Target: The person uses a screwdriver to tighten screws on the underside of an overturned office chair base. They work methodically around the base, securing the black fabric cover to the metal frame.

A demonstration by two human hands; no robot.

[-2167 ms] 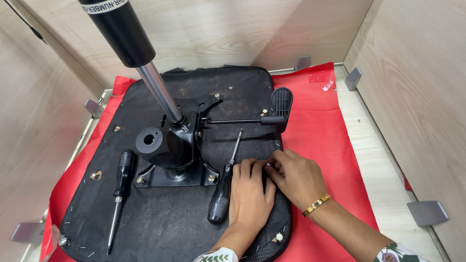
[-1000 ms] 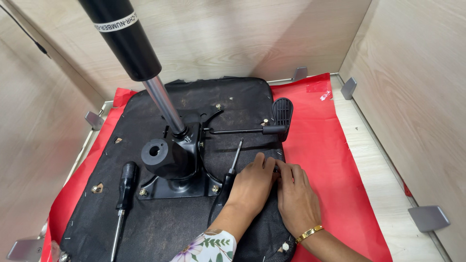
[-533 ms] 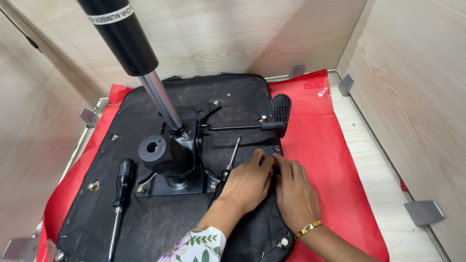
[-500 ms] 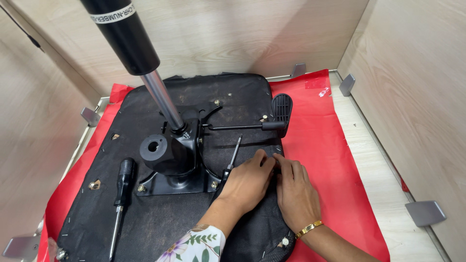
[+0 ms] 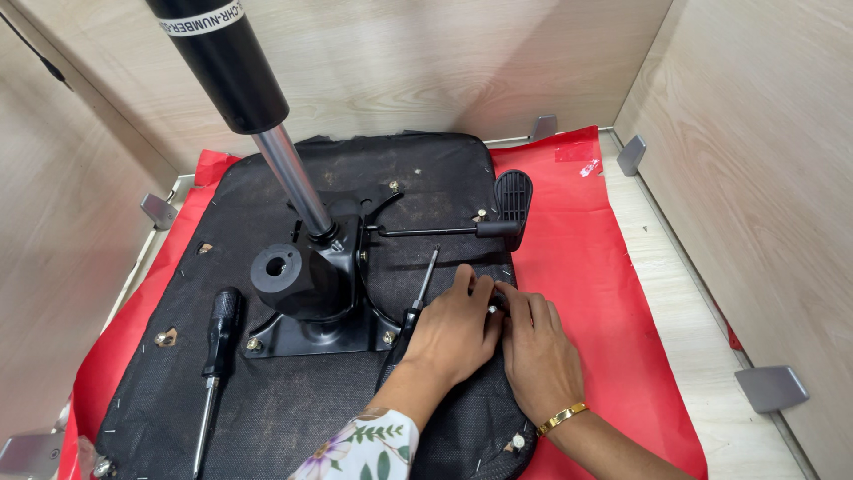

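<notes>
Head view, read left to right. Found at far left a loose screwdriver (image 5: 218,342), lying flat on the upturned black seat pan (image 5: 267,418), tip toward the wearer, well apart from both hands; judged parked within reach. Noted next the black tilt mechanism (image 5: 311,284), sitting on the middle of the pan with screw heads at its corners, and rising from it a gas cylinder (image 5: 227,62), leaning up and left. Judged the seat laid underside-up to expose these fittings.

Recorded right of the mechanism a second screwdriver (image 5: 426,276), shaft pointing away, handle passing beneath the left wrist.

Left hand (image 5: 458,329): resting palm-down on the pan, fingers curled together, tips meeting those of the other hand. Cannot tell whether clamped on anything or merely steadying.

Small silvery fastener (image 5: 491,309): seen between the two sets of fingertips, at the pan's right side, just below the lever rod.

Right hand (image 5: 533,342): thumb and forefinger pinched closed on that fastener, remaining fingers spread on the fabric, presumably for support.

Observed above the hands a control lever (image 5: 513,197) with paddle grip, reaching out to the right over the pan edge, near the working spot and liable to crowd any tool brought in from above.

Logged under everything a red sheet (image 5: 613,293), then a metal corner bracket (image 5: 771,387) against the wooden wall at far right.
</notes>
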